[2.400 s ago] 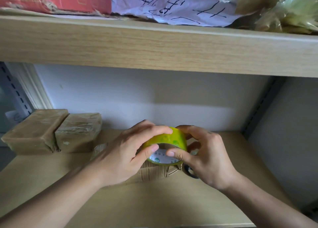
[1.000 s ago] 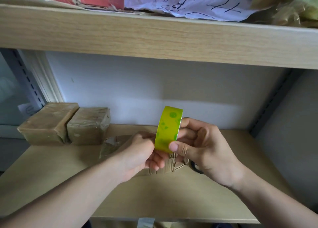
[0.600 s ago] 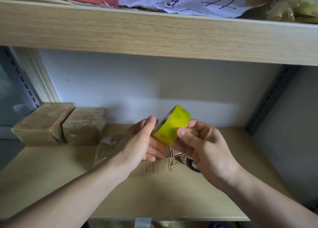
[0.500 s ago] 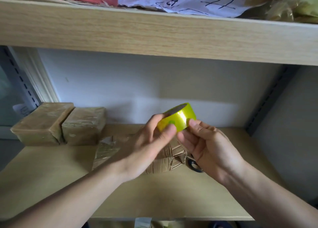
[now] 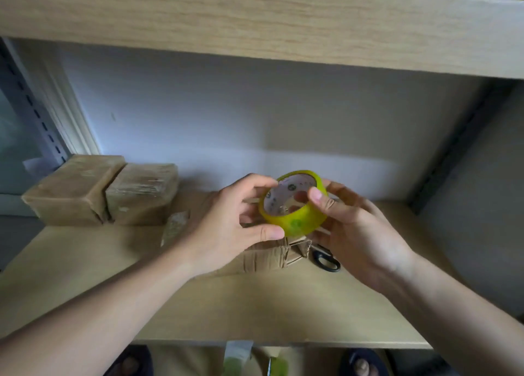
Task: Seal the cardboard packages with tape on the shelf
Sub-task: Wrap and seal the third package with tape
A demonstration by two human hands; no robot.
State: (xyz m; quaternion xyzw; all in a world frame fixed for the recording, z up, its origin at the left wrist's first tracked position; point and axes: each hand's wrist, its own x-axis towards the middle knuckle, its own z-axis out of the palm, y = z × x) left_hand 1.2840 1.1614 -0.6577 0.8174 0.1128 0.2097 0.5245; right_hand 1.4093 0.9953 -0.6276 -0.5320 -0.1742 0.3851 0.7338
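Tape roll, the yellow-green one, sits dead centre of the frame, lifted above the shelf with its open core facing up toward us so we can see the white printed liner inside. Our left hand grips it from the left, thumb on the lower outer band and fingers curled over the top rim. Our right hand holds the right side, thumb pressed on the upper edge and the other fingers wrapped behind. Right underneath, partly hidden by both hands, lies a cardboard package with rumpled flaps, resting on the wooden board. Black scissors lie just right of it, mostly covered by the right hand. Over at mid left of the frame, two wrapped brown packages sit side by side, touching, against the white back wall. Across the top of the frame runs the upper shelf board.
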